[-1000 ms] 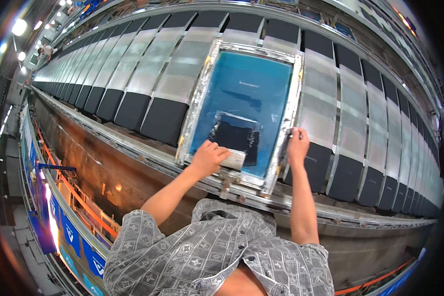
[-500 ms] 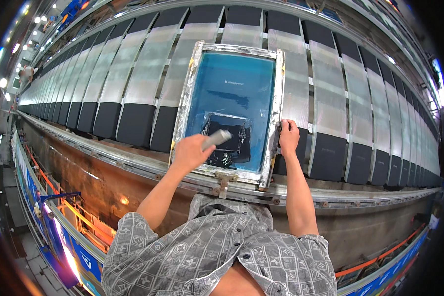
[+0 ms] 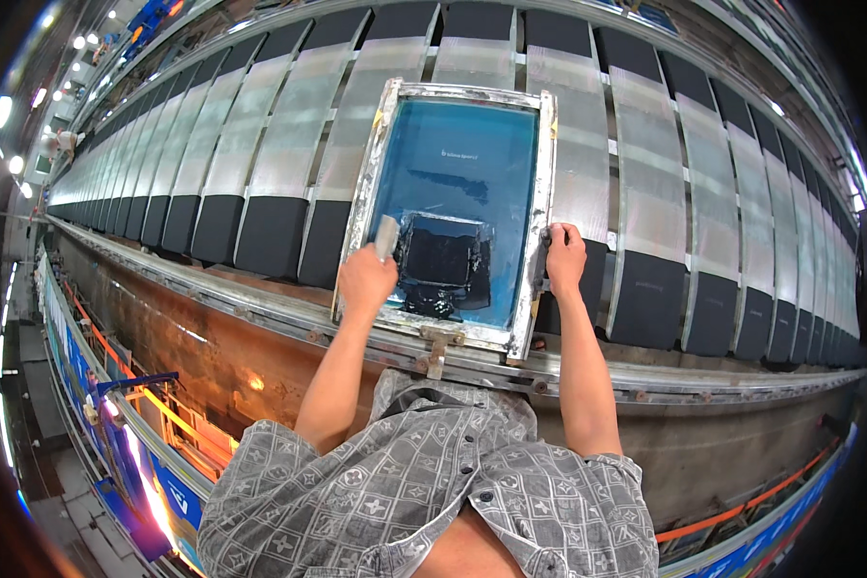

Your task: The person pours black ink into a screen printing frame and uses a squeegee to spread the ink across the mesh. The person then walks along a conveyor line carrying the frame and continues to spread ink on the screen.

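A screen-printing frame (image 3: 547, 164) with a scuffed, pale rim and a blue mesh (image 3: 467, 135) lies across the pallets in front of me. Dark wet ink (image 3: 440, 258) covers a squarish patch in the lower part of the mesh, with more pooled at its near edge. My left hand (image 3: 367, 279) is closed around a small pale squeegee (image 3: 387, 237), held at the frame's left rim; its lower part is hidden by my fingers. At the opposite rim, my right hand (image 3: 566, 260) pinches the frame's edge beside a dark fitting (image 3: 546, 235).
A long row of grey pallets with dark ends (image 3: 272, 231) curves away on both sides. Along their near side runs a metal rail (image 3: 636, 385), with a bracket (image 3: 437, 354) at the frame's front. Orange bars (image 3: 178, 433) and blue panels stand lower left.
My left hand has moved left with the squeegee, from over the ink patch to the left rim, and the squeegee now stands more upright. My right hand stays at the right rim.
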`<state>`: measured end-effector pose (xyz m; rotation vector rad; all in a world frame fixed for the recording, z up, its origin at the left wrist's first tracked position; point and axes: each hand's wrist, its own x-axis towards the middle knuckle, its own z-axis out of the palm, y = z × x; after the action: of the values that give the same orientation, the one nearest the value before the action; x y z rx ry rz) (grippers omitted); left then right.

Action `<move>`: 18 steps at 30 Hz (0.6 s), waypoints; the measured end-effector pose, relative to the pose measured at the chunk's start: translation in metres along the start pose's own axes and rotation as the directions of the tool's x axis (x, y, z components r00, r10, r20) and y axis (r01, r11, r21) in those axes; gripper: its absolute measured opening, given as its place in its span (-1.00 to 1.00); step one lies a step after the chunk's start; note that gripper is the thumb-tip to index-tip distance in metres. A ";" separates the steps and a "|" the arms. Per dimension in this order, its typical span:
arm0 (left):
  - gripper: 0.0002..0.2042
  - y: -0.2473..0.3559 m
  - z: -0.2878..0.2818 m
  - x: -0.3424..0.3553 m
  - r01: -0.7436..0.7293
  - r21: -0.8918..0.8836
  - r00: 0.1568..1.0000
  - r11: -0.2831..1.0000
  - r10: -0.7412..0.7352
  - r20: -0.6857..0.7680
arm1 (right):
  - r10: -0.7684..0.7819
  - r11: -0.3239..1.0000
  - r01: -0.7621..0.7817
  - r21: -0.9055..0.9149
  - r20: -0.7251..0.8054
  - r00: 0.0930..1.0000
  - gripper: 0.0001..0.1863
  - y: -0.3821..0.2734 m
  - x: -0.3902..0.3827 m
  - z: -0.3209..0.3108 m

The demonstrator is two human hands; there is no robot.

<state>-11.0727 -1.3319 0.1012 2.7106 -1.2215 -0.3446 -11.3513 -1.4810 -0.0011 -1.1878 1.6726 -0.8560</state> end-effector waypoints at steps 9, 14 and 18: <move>-0.63 -0.031 -0.005 0.001 -0.082 -0.352 0.982 0.932 0.136 0.133 | -0.082 0.975 0.067 -0.212 -0.066 0.994 -0.69 -0.018 -0.006 -0.008; -0.74 -0.105 0.014 0.033 0.076 -0.703 0.956 0.707 0.149 0.253 | -0.156 0.984 0.142 -0.105 -0.132 0.979 -0.74 -0.007 -0.004 0.007; -0.66 -0.104 0.010 0.040 0.014 -0.588 0.983 0.809 0.096 0.156 | -0.119 0.967 0.117 -0.225 0.004 0.993 -0.50 -0.004 -0.020 -0.014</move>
<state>-10.9750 -1.2944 0.0618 2.1428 -0.9910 -0.8261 -11.3599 -1.4623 0.0129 -1.4522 1.7556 -0.7582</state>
